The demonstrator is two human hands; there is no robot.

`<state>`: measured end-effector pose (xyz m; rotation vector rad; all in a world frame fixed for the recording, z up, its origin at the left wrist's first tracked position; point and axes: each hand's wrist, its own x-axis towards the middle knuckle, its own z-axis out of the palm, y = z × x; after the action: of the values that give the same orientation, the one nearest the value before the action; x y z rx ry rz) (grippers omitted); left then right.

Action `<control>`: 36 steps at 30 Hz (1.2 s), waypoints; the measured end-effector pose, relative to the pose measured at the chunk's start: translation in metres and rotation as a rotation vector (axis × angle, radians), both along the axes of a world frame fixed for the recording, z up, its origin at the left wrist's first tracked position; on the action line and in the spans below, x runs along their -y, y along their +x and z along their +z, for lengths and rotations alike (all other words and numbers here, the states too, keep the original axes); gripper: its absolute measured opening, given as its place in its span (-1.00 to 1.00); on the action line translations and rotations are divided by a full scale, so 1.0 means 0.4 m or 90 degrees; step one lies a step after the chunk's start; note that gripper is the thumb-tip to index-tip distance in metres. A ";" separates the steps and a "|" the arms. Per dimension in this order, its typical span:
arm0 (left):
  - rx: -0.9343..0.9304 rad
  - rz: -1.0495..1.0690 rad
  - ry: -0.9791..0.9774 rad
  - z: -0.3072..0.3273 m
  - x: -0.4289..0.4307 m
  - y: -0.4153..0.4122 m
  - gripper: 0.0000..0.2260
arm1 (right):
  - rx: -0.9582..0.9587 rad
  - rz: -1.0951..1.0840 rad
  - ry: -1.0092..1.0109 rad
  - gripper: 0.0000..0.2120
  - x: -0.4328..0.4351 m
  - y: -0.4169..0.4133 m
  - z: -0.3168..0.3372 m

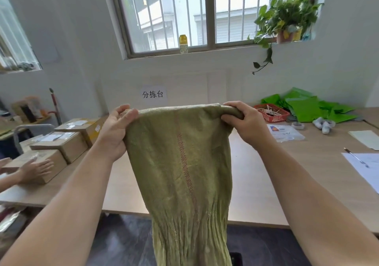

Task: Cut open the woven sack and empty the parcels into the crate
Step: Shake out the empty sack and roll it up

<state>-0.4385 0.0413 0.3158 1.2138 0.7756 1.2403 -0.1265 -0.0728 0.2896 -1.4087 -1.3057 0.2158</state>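
Observation:
The olive-green woven sack point(180, 163) with a thin red stripe down its middle hangs flat and limp in front of me, held up at chest height. My left hand point(117, 134) pinches its upper left corner and my right hand point(242, 120) grips the rolled upper right corner. The sack's lower end drops out of the frame below the table's front edge. No crate shows in this view. Three brown cardboard parcels point(67, 142) lie on the table at the left.
A wooden table point(266, 179) spreads ahead, with a red basket point(271, 113), green bags point(307, 106), tape roll point(297, 125), papers and a pen point(356, 158) at right. Another person's hands point(30, 170) rest on the nearest parcel at left. Dark floor lies below.

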 end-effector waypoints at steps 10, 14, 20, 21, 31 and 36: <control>-0.152 -0.032 0.142 -0.003 0.008 0.007 -0.52 | -0.409 0.110 0.074 -0.69 -0.004 0.010 0.007; -0.116 0.009 0.123 -0.005 0.001 0.015 -0.70 | -0.431 0.216 0.071 -0.39 0.003 0.010 0.024; -0.081 0.010 0.041 -0.002 -0.003 0.024 -0.65 | -0.259 0.266 0.044 -0.07 0.021 0.010 0.015; -0.075 0.023 0.029 -0.002 -0.006 0.023 -0.63 | -0.225 0.249 0.037 -0.05 0.025 0.009 0.015; -0.083 0.045 0.016 -0.001 0.008 0.017 -0.73 | -0.096 0.041 0.049 -0.51 0.012 -0.005 0.018; -0.086 -0.102 0.066 -0.002 0.024 0.008 -0.39 | -0.157 0.024 0.054 -0.69 -0.004 0.000 0.016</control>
<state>-0.4354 0.0318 0.3150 1.4274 0.7032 1.0859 -0.1265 -0.0714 0.2960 -1.2435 -1.1258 0.3442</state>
